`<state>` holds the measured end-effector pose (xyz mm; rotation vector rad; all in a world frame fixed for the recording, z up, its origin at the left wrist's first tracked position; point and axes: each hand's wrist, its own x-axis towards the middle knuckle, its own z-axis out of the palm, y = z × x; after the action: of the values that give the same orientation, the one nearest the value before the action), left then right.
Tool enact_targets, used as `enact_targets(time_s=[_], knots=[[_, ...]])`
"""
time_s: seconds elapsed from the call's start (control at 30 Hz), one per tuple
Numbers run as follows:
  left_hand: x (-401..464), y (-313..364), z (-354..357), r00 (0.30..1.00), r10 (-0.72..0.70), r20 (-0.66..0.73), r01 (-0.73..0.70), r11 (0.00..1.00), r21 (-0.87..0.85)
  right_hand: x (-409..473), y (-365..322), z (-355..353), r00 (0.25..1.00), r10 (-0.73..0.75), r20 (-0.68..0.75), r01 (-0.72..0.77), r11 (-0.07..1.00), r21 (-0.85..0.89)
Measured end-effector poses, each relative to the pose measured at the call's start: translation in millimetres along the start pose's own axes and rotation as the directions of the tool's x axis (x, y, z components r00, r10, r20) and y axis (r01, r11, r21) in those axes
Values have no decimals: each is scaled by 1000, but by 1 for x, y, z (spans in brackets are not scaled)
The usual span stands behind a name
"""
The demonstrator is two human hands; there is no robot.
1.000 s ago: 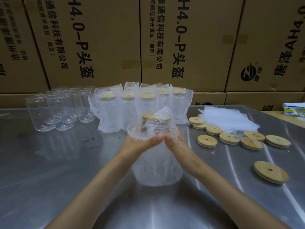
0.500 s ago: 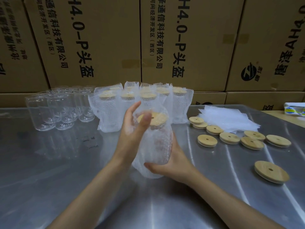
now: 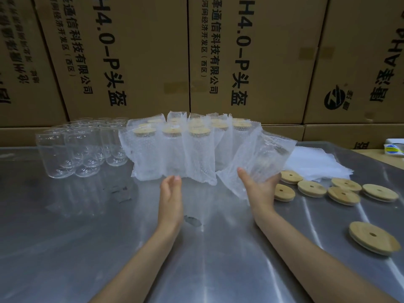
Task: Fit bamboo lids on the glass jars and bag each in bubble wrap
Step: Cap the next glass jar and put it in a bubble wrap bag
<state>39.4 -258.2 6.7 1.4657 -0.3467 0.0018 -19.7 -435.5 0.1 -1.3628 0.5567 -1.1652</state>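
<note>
My right hand [image 3: 261, 190] grips a glass jar wrapped in a bubble wrap bag [image 3: 260, 158], tilted with its top toward the upper right, just right of the row of bagged, lidded jars [image 3: 175, 149]. My left hand [image 3: 171, 194] hovers open in front of that row, holding nothing. Several bare glass jars [image 3: 80, 149] stand at the back left. Loose bamboo lids [image 3: 310, 188] lie to the right of my right hand, and one more lid [image 3: 372, 237] lies nearer the front right.
A stack of flat bubble wrap bags [image 3: 314, 164] lies behind the lids. Everything rests on a steel table [image 3: 65, 237]. Large cardboard boxes [image 3: 131, 57] form a wall right behind it. A small labelled white item [image 3: 393, 147] sits at the far right.
The bagged jar moved from in front of me, away and to the right, and now tilts beside the bagged row. My left hand let go of it and opened.
</note>
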Motion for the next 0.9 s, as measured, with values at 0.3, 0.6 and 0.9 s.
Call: enact_targets(time_s=[0.3, 0.6, 0.9], knots=[[38, -18, 18, 998, -22, 57, 12, 984, 175, 39, 22, 40, 987, -105, -119, 57, 935, -349], [69, -24, 35, 991, -1, 135, -20, 988, 153, 59, 37, 63, 987, -126, 104, 155, 924, -350], [75, -32, 36, 976, 39, 216, -84, 975, 204, 73, 46, 69, 960, -71, 270, 156, 938, -311]])
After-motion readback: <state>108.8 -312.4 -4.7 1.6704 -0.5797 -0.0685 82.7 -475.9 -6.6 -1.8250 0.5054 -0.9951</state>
